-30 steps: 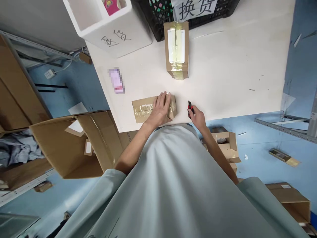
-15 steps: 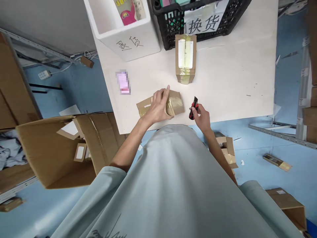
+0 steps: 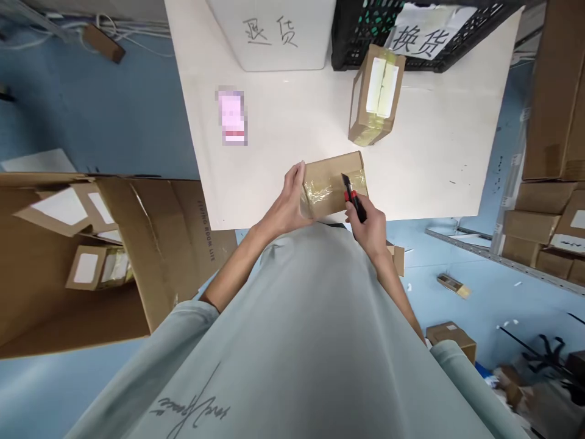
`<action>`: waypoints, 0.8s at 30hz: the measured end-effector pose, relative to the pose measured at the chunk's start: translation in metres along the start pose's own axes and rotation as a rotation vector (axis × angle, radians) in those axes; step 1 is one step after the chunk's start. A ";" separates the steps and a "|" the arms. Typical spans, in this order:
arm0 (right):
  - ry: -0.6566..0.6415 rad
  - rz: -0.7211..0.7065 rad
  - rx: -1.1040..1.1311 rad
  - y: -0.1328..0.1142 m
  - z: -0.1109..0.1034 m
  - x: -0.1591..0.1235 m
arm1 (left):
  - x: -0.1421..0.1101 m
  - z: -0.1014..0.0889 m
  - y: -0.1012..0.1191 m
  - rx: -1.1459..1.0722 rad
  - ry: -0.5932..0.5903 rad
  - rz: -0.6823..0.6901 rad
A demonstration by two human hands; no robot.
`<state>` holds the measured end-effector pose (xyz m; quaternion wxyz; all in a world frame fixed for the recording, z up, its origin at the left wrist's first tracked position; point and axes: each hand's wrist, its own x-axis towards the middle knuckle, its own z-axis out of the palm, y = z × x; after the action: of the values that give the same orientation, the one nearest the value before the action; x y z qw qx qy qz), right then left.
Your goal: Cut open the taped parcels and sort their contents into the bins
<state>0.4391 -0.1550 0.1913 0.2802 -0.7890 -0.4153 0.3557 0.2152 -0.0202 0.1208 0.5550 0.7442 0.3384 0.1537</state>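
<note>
A brown cardboard box with clear yellowish tape sits at the table's near edge, close to my body. My left hand grips its left end, thumb below and fingers above. In my right hand is a black and red box cutter, its dark tip pointing up and away from me over the box's taped right part. Whether the blade touches the tape I cannot tell. Farther back, a second taped box with a white label stands against the black crate.
A white bin and a black plastic crate with handwritten signs line the far side of the white table. A blurred pink item lies at the left. Beside the table on the left is a large open carton holding smaller boxes.
The cardboard box has been turned, and my left hand now holds its left end. My right hand has brought the box cutter over it. The camera view has shifted.
</note>
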 end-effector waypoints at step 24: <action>-0.237 0.080 -0.560 -0.090 0.056 -0.014 | 0.032 -0.036 -0.021 -0.265 0.232 -0.215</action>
<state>0.3481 -0.1144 0.2292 -0.0126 -0.8043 -0.4955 0.3277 0.2099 0.0302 0.1088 0.6184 0.6017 0.4543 0.2216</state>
